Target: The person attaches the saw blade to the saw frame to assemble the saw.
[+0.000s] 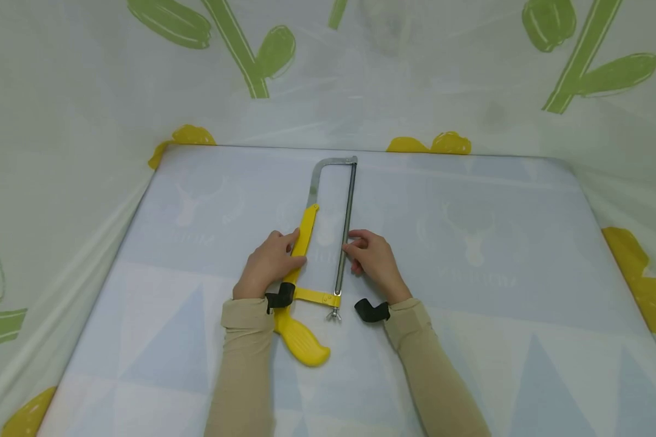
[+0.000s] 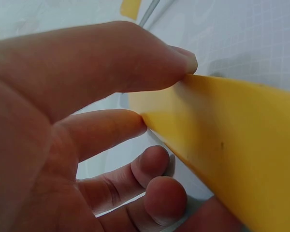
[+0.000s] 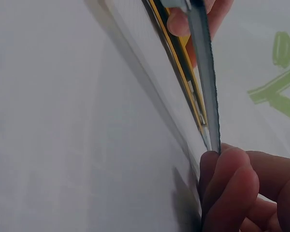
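Observation:
A hacksaw with a yellow frame and a grey metal front bow lies near the middle of the table, its yellow handle toward me. My left hand grips the yellow back of the frame; in the left wrist view, thumb and a finger press its two edges. On the other side, my right hand pinches the blade between thumb and fingers. The toothed edge of the blade shows in the right wrist view. A wing nut sits at the near end of the blade.
The table has a pale cover with blue triangles and deer prints. A white cloth with green stems hangs behind it and at the sides. Black straps stand out at both wrists.

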Tool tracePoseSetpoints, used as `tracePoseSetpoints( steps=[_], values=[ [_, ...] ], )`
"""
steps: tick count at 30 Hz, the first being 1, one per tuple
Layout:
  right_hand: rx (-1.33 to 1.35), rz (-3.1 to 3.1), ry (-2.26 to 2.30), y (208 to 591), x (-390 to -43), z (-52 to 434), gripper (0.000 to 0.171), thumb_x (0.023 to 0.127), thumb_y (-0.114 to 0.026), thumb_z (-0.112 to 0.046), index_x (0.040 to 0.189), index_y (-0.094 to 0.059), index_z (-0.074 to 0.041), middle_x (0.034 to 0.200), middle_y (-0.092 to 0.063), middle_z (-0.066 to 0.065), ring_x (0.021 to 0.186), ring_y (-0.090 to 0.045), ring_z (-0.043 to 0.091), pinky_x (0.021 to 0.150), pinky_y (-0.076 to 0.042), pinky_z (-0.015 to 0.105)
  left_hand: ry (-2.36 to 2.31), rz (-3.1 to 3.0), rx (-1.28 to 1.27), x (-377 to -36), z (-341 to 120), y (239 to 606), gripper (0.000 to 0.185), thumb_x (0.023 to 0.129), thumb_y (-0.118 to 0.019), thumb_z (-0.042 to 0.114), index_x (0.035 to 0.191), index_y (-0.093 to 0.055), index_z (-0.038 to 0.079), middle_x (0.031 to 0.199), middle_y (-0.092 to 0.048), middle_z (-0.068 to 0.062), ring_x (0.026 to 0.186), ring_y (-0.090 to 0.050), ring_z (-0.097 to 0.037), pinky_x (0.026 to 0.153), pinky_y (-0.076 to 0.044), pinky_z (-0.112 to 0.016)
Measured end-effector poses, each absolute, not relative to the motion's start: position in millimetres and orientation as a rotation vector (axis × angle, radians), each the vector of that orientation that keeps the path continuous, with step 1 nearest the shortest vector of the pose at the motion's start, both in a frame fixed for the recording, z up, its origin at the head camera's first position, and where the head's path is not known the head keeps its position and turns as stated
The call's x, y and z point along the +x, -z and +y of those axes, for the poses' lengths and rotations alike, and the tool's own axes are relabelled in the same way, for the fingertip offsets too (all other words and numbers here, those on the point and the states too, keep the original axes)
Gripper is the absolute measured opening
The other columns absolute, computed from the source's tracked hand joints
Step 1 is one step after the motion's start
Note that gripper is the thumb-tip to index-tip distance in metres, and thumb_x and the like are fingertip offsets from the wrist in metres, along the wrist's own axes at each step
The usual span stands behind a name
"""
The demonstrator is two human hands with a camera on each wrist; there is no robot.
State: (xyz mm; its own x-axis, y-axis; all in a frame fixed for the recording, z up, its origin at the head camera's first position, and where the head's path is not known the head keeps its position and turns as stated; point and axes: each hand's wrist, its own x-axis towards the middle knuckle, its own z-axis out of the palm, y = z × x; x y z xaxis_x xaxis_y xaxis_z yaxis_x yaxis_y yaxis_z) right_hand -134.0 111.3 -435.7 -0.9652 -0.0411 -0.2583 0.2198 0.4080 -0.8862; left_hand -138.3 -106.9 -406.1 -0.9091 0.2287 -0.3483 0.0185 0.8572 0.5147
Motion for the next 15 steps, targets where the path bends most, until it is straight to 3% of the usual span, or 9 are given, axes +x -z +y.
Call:
tracePoseSetpoints(
  steps=[15],
  values=[
    [0.167, 2.429, 1.586, 437.2, -132.4, 114.1, 0.036, 0.083, -0.061, -0.027, 0.115, -0.054, -0.013, 0.073, -0.06, 0.006, 0.047, -0.056, 0.02, 0.049, -0.046, 0.032, -0.722, 2.616, 0.178, -136.2, -106.3, 404.4, 0.066, 0.083, -0.057, 0.034, 0.141, -0.027, 0.022, 0.089, -0.039, -0.008, 0.065, -0.038, -0.02, 0.055, -0.031, -0.03]
  ],
)
